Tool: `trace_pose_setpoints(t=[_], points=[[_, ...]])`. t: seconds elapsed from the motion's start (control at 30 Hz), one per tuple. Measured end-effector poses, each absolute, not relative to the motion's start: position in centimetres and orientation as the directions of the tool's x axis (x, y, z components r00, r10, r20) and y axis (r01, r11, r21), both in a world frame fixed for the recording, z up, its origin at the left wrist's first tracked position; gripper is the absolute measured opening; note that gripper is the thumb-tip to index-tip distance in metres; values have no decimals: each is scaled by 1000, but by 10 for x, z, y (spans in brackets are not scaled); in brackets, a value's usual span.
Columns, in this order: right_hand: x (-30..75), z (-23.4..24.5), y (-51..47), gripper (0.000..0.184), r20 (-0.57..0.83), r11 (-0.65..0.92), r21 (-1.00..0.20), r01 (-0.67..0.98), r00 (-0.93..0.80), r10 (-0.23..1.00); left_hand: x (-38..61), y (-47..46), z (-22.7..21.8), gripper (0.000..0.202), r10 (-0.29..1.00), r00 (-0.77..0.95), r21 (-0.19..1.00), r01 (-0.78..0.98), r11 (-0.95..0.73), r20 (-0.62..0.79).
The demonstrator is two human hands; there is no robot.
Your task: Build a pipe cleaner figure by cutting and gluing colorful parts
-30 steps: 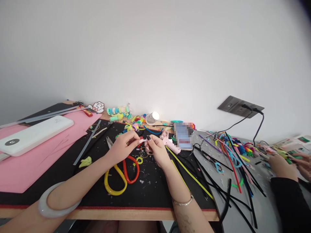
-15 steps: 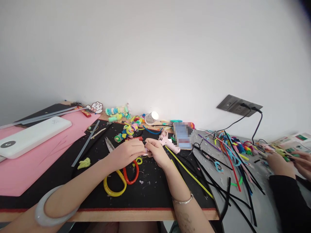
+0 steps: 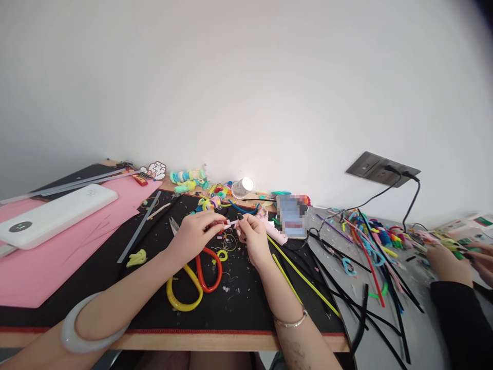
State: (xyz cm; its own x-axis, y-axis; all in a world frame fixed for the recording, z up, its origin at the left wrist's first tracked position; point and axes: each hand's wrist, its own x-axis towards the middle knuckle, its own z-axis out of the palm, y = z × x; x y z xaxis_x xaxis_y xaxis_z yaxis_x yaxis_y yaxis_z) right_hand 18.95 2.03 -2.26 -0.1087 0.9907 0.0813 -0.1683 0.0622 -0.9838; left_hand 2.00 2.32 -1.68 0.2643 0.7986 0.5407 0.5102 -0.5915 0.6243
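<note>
My left hand point(image 3: 196, 234) and my right hand point(image 3: 252, 236) meet over a black mat point(image 3: 154, 288). Both pinch the ends of a small pink piece point(image 3: 232, 222) held between the fingertips, a little above the mat. Right under my hands lie scissors with one yellow and one red handle point(image 3: 194, 277), and a small yellow loop point(image 3: 222, 254). A pink glue gun point(image 3: 272, 231) lies just right of my right hand, near a phone point(image 3: 291, 216).
A pink sheet point(image 3: 46, 257) with a white power bank point(image 3: 54, 213) lies at the left. Yellow and black pipe cleaners point(image 3: 346, 288) spread across the grey table at the right, beside a colourful pile point(image 3: 379, 234). Another person's hands point(image 3: 454, 259) work at the far right. Cables run to a wall socket point(image 3: 381, 168).
My hands dipped down to the mat with the fingers closed together, then rose and drew slightly apart, so the pink piece shows between the fingertips again.
</note>
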Motion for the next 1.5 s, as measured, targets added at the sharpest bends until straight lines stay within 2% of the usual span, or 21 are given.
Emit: trace_pose_setpoints(t=[0.3,0.43,0.63,0.83,1.03,1.27,1.4,1.5], points=[[188,-26,19,31,117,115,-993,-24,-88,989,18,26,-25,22,646,340,399,567,-721,684],[188,-26,18,31,120,119,-993,-24,-98,988,17,27,-28,23,589,431,315,554,-771,683],[187,-26,19,30,102,95,-994,-57,-133,986,15,29,-32,24,555,509,244,553,-797,658],[187,-27,19,30,101,89,-993,-78,-165,981,15,28,-32,25,542,509,243,540,-806,669],[187,-27,19,31,104,102,-995,-20,-157,982,17,26,-25,29,485,568,190,499,-845,665],[188,-27,20,32,126,127,-992,0,-162,979,18,26,-27,27,542,554,305,465,-831,632],[189,-28,21,32,115,113,-993,-24,-148,982,19,25,-22,20,711,382,522,492,-697,590],[190,-28,21,32,101,94,-994,-52,-158,982,22,23,-16,18,842,268,721,435,-540,468]])
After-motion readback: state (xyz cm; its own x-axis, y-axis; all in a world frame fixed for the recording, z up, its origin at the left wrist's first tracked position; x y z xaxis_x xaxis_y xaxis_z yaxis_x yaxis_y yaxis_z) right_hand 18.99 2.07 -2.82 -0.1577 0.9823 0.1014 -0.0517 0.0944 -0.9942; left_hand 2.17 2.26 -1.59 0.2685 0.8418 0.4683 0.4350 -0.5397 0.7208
